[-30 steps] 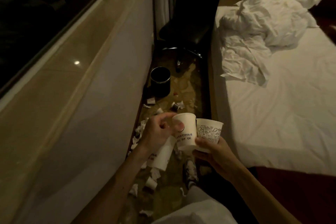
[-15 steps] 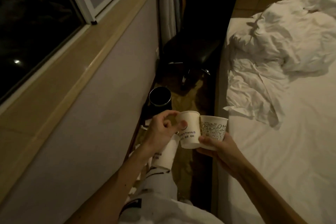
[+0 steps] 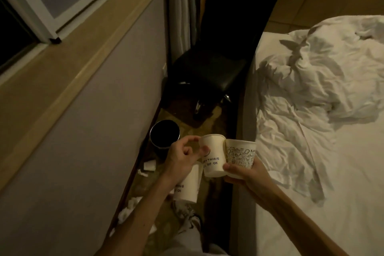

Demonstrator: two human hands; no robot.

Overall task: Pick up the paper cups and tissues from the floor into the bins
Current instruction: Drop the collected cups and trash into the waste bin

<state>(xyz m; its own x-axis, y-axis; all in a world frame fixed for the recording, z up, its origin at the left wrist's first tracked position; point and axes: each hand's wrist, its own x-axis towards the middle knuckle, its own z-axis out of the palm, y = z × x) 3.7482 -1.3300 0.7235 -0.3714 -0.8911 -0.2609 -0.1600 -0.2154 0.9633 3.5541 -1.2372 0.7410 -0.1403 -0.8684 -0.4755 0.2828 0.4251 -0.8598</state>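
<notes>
Dim, warm yellowish light; brightest on the bed [image 3: 311,151], deep shadow over the floor [image 3: 187,224] strip and far corner. Wide-angle bending at edges; soft, grainy detail.

Location type: bedroom, dimly lit. Identifying features: a bed [image 3: 311,183] with a white sheet occupies the right side, and a crumpled white duvet [image 3: 332,81] is heaped toward its far end. A window [image 3: 41,2] with a white frame sits above a wooden sill [image 3: 83,33] in the left wall [image 3: 93,131]. Curtains [image 3: 182,6] hang in the far corner. A black padded chair [image 3: 207,72] with metal legs stands at the far end of the narrow floor [image 3: 207,118] strip between wall and bed. A small black bin [image 3: 164,134] stands on that strip, beside the wall.
</notes>
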